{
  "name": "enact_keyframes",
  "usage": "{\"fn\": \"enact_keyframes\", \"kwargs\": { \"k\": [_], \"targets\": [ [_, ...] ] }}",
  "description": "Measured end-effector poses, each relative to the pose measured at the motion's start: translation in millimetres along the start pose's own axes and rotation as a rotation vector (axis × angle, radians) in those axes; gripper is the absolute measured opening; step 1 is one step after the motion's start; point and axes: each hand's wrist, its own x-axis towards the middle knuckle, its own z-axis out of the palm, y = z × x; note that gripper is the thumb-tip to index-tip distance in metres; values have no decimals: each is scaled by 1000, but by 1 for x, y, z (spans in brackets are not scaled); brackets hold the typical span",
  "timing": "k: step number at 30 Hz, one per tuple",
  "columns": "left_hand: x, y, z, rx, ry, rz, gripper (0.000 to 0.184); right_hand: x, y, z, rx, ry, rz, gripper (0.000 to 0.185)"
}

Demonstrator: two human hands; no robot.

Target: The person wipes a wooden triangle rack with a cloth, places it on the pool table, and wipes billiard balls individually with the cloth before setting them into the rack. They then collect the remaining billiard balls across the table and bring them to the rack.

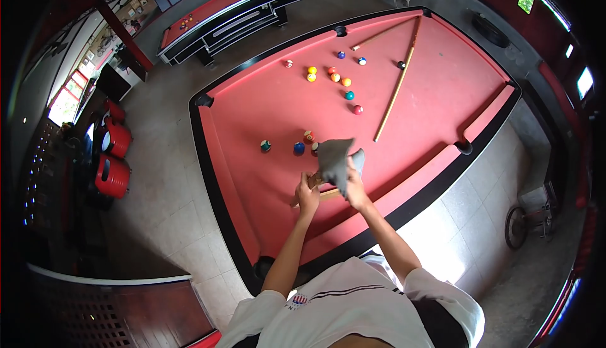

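Observation:
Over the near part of the red pool table (404, 102), my right hand (355, 187) is closed on a grey cloth (334, 160), which hangs in folds. My left hand (307, 195) grips a wooden rack (329, 194) at its left corner, just left of the cloth. The cloth hides part of the rack. Just beyond the hands lie a blue ball (298, 148), a red striped ball (308, 136) and a green striped ball (265, 146). A partly covered ball touches the cloth's left edge in view.
Several more balls, among them a teal one (350, 95), lie mid-table. Two cues (396, 95) rest on the far side, near a black ball (401, 65). A second pool table (240, 8) stands beyond, red chairs (113, 176) at left, a bicycle (516, 227) at right.

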Motion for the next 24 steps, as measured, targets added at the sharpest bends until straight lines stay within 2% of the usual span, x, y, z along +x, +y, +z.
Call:
{"fn": "enact_keyframes", "kwargs": {
  "k": [2,3,6,7,10,11,13,16,18,21,24],
  "targets": [
    [0,0,0,25,19,53,15,-4,25,7,-185,10,51,25],
    [0,-1,1,67,46,95,14,-5,31,10,-41,43,180,35],
    [0,-2,1,52,52,92,13,-1,46,-5,-337,73,23,36],
    [0,0,0,72,49,80,12,-8,60,-10,-493,-66,309,43],
    [2,2,1,6,62,87,12,-24,76,-17,-870,127,81,44],
    [3,2,1,10,68,88,12,-27,100,-25,-856,115,-11,48],
    [2,2,2,16,74,91,13,-36,147,-30,-517,85,243,48],
    [4,5,1,56,67,81,14,-37,161,-23,-499,49,129,46],
    [8,4,3,56,75,78,13,-32,115,0,-765,-28,-85,48],
    [9,5,2,45,40,41,12,-16,17,31,-505,63,-41,47],
    [8,12,-1,30,49,85,12,-17,17,24,-345,61,-157,46]
  ]
}}
